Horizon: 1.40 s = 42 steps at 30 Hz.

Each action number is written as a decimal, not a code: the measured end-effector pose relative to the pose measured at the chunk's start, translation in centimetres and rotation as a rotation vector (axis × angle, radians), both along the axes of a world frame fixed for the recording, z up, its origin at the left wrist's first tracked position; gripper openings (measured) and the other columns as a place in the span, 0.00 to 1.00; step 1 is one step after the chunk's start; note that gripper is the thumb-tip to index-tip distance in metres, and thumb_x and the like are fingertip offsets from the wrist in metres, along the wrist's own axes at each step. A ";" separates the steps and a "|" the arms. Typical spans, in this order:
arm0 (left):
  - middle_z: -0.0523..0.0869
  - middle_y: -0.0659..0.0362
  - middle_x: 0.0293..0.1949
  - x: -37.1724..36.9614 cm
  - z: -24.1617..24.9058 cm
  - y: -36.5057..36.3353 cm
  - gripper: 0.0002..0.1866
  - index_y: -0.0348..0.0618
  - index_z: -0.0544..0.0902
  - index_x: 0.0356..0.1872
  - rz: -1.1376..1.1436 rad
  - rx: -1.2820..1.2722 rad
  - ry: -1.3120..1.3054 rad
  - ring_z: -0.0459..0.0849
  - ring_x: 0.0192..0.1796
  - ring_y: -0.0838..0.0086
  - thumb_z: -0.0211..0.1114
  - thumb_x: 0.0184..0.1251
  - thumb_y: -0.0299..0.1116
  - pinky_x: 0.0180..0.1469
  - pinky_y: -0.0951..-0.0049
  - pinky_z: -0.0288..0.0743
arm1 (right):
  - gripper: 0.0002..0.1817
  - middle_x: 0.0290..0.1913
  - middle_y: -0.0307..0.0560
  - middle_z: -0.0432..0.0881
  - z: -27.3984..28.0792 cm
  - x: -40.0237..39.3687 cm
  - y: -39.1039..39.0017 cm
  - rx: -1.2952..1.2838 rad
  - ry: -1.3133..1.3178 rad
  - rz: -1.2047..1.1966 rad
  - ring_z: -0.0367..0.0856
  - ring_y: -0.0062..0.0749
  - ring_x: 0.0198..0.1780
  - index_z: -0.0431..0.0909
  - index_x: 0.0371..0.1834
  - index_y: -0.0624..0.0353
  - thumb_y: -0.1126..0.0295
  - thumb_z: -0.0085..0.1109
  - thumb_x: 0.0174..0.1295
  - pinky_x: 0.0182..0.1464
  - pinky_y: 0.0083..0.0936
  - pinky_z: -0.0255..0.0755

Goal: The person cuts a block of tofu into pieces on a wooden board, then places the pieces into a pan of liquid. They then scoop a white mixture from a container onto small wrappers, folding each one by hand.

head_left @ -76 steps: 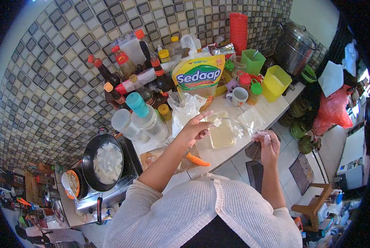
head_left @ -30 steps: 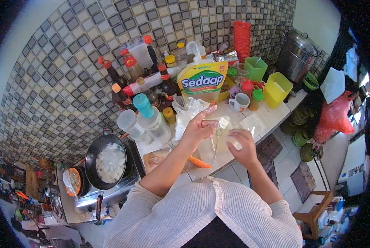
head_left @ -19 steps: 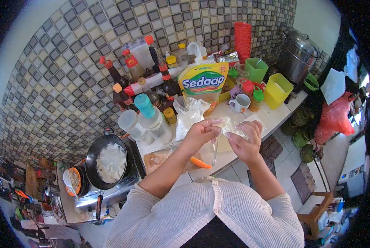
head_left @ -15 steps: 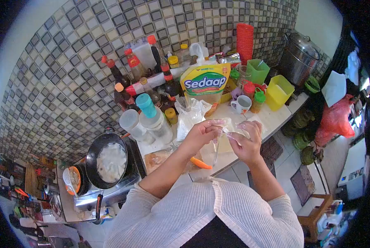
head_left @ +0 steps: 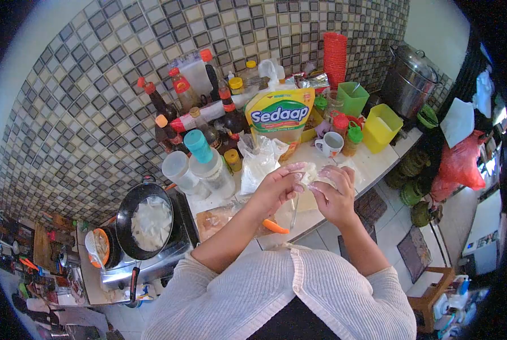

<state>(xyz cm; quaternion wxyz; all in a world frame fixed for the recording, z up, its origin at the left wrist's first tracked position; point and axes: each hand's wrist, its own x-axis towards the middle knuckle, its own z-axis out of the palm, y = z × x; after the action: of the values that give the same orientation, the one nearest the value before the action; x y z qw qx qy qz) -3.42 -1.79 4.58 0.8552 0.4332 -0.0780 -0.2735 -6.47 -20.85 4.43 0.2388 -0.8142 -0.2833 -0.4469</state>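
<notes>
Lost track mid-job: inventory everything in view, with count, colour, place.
Pale piece: 1, whitish, over counter
Handle: 1, orange, counter edge
Pan: 1, black, stove
Flat pieces: several, white, pan
Sedaap pouch: 1, yellow, counter
Plastic bag: 1, whitish, before pouch
Mug: 1, white, counter
Square tubs: 2, green/yellow, counter
Stack: 1, red, counter
Pot: 1, silver, far right
Bottles: several, mostly dark, counter
Other clutter: uncounted, mixed, around
Left hand: 1, bare, at piece
Right hand: 1, bare, at piece

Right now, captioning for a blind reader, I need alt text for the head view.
The left hand and right hand hold a pale piece over a cluttered counter; a black pan of white pieces sits on the stove.
</notes>
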 end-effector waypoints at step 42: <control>0.87 0.61 0.39 -0.9 -1.1 0.0 0.24 0.43 0.71 0.63 0.113 0.253 -0.311 0.84 0.41 0.80 0.64 0.66 0.30 0.39 0.82 0.69 | 0.11 0.47 0.39 0.76 0.4 -0.3 0.0 -0.028 -0.137 -0.080 0.78 0.38 0.47 0.83 0.28 0.48 0.73 0.73 0.39 0.45 0.39 0.66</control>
<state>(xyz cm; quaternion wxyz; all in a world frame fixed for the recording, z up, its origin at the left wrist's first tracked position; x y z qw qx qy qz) -4.29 -1.81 3.50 0.7857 0.5780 -0.1494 -0.1624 -6.76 -20.89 4.84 0.1897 -0.7957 -0.2724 -0.5066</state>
